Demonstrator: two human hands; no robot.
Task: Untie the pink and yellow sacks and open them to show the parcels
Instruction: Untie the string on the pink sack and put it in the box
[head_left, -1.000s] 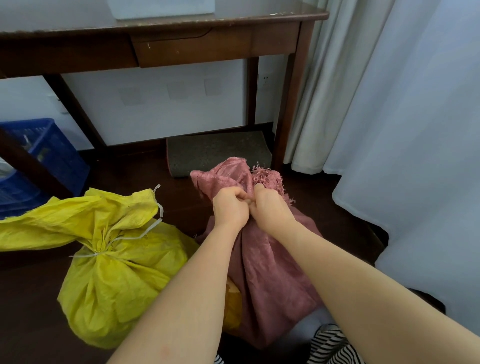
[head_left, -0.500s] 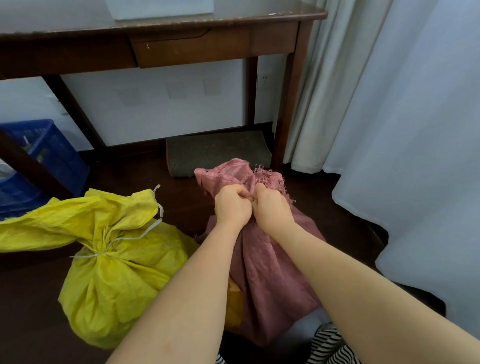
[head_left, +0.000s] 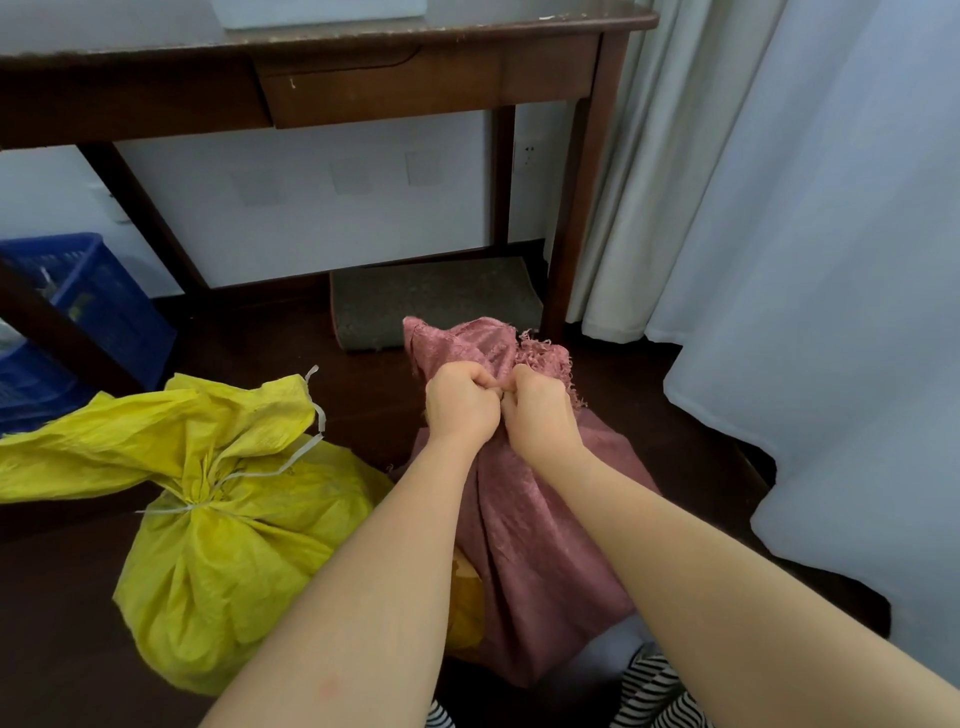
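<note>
On dark floor below a wooden worktop (head_left: 363, 47), our left hand (head_left: 460, 408) & right hand (head_left: 543, 415) are both fisted tight on the gathered neck of the pink sack (head_left: 524, 525), knuckles touching; the tie itself is hidden under them. Yellow sack (head_left: 228, 545) sits just left, touching it, neck bound w/ white string (head_left: 291, 457). Risks, as we judge: yanking blind could tighten the knot, rip the frayed weave, or topple the sack. No parcels visible yet.
</note>
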